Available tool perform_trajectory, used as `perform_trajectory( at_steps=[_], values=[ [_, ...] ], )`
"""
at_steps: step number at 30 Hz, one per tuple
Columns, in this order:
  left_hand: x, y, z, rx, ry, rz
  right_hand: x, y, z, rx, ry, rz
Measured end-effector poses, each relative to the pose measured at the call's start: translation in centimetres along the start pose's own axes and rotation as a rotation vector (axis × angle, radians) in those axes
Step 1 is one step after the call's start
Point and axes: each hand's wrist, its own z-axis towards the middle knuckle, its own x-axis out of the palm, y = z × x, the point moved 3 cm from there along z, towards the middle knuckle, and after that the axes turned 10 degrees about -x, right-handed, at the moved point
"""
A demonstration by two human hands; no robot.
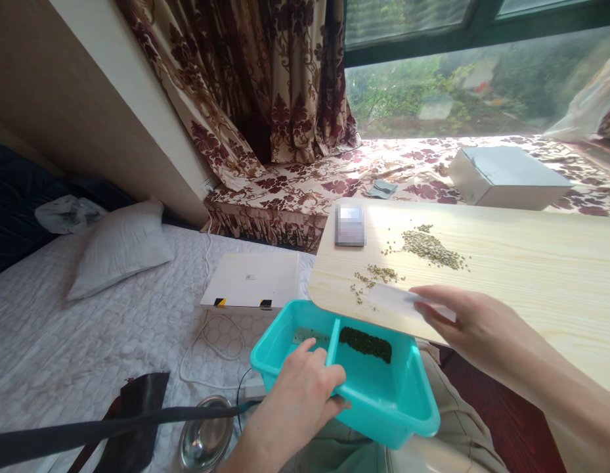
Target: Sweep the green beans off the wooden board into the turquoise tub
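Observation:
My left hand [307, 387] is closed on the near side of a turquoise two-compartment bin [408, 407], at the middle divider. The bin rests over my lap, just under the table's edge. Dark green beans [366, 345] lie in its right compartment; a few pale bits are in the left one. My right hand [452, 315] pinches a thin whitish card [391, 297] flat on the wooden table top [521, 263]. Beside the card is a small scatter of greenish beans [371, 277]. Farther back, a larger pile of beans [433, 249] is spread out.
A dark flat device with a blurred face [350, 226] lies at the table's left corner. On the bed are a white box [253, 279], a metal bowl [206, 430], cables and a pillow [120, 249]. Another white box [511, 176] stands on the window ledge.

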Motion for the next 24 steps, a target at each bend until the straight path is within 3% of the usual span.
perform_trajectory(
  at_steps=[5,12,24],
  values=[
    [0.2,-1.8,0.5,0.064,0.038,0.032,-0.5,-1.8,-1.1,0.074,-0.004,-0.046],
    [0.1,-4.3,1.1,0.181,0.073,0.064,0.3,-1.6,-1.7,0.057,-0.015,-0.002],
    [0.1,-4.4,0.6,0.167,0.071,0.068,0.8,-0.9,-1.2,0.048,-0.009,0.009]
  ],
)
